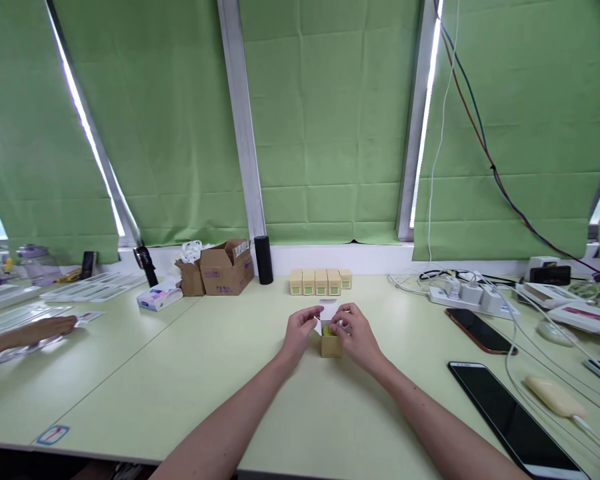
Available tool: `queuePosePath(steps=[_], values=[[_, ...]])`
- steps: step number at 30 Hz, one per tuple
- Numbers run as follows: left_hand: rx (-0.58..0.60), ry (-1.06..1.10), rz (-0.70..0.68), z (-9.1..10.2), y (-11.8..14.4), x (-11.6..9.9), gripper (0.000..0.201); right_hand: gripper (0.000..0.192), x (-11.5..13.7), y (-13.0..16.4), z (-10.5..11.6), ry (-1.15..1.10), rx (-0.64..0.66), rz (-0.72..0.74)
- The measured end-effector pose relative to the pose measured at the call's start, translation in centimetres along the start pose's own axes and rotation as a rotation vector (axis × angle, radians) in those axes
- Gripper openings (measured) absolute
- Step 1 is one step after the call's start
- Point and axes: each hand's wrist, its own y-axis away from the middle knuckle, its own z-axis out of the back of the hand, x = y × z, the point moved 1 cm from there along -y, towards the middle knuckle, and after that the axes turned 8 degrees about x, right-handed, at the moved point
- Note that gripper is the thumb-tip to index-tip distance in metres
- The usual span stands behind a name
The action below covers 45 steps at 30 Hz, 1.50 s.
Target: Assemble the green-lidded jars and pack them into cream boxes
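Two bare forearms are reaching in from the bottom edge over the pale green desk (190, 373), meeting near its middle. The left hand (298, 337) is curling beside a small tan box (331, 346) that is standing upright on the desk between both hands, its white top flap (329, 311) lifted open behind them. The left fingers (314, 315) are pressing together in a pinch on something thin and pale at the box's upper left edge; what exactly it is cannot be told. The right hand (359, 333) is lying against the right side of the box, its fingers (339, 324) bending over the open top and touching a yellow-green item (327, 330) sitting inside.

To the right, nearer the edge, a large dark phone (510, 417) is lying flat, with a cream mouse-like object (550, 396) just beside it and a second dark phone (480, 330) further back. At the far left another person's hand (50, 327) is resting on clear plastic trays.

Beyond the hands, a row of small cream boxes (320, 282) is standing side by side near the back of the desk. Left of them are a black cylinder (263, 260), an open brown carton (227, 268) and a tissue packet (159, 296). To the right a white power strip (467, 295) is holding chargers and cables. Green blinds (330, 120) are covering the windows behind
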Motion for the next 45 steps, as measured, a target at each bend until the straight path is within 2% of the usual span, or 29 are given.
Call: queuePosePath(steps=[5, 9, 16, 23, 31, 45], values=[[0.003, 0.006, 0.002, 0.0, 0.1, -0.2, 0.035, 0.014, 0.5, 0.1, 0.1, -0.037, -0.006, -0.011], [-0.001, 0.023, 0.001, 0.0, 0.1, 0.0, 0.034, 0.021, 0.6, 0.0, 0.6, -0.083, -0.091, 0.007], [0.013, 0.049, -0.004, -0.1, -0.1, 0.5, 0.034, 0.025, -0.7, -0.1, 1.0, -0.134, -0.248, -0.055], [0.047, 0.021, -0.045, -0.2, -0.1, 0.9, 0.032, 0.023, -2.2, -0.3, 0.7, -0.197, -0.302, -0.139], [0.083, -0.051, -0.032, -0.5, -0.1, 1.4, 0.038, 0.031, -2.9, -0.4, -0.1, -0.261, -0.241, -0.229], [0.088, -0.083, -0.015, -0.9, 0.1, 1.2, 0.041, 0.039, -3.5, -0.4, -0.7, -0.381, -0.178, -0.248]])
